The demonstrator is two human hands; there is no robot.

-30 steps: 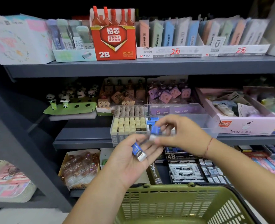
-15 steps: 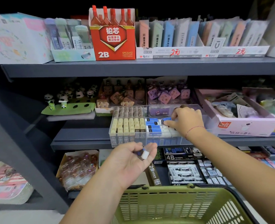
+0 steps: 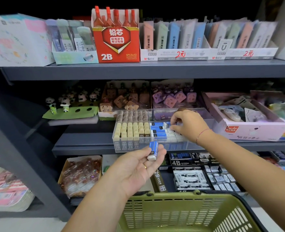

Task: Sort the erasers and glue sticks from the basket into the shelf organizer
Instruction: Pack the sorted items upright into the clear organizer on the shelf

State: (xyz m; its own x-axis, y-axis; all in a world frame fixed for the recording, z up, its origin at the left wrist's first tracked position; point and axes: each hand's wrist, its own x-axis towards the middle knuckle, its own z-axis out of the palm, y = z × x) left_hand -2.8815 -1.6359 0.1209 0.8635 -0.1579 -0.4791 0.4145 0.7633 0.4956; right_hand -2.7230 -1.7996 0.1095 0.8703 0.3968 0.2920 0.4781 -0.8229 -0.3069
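A clear plastic shelf organizer (image 3: 210,122) stands on the middle shelf. Its left compartment is packed with upright beige and grey 2B erasers (image 3: 131,128). The middle compartment holds blue-sleeved white erasers (image 3: 158,131) lying flat. My right hand (image 3: 187,125) reaches into that compartment, fingertips down among the erasers; whether it pinches one is hidden. My left hand (image 3: 138,166), palm up below the organizer's front, holds a blue-and-white eraser (image 3: 152,150) between thumb and fingers. The green basket (image 3: 176,213) sits at the bottom; its contents are out of sight.
The top shelf carries a red 2B lead box (image 3: 115,35) and rows of pastel cases. Panda figures (image 3: 66,102) and a pink box (image 3: 248,119) flank the organizer. Boxes of 4B erasers (image 3: 190,174) fill the lower shelf.
My right hand moved from beside my left hand up into the organizer's middle compartment and set its blue eraser there. My left hand turned its eraser more upright.
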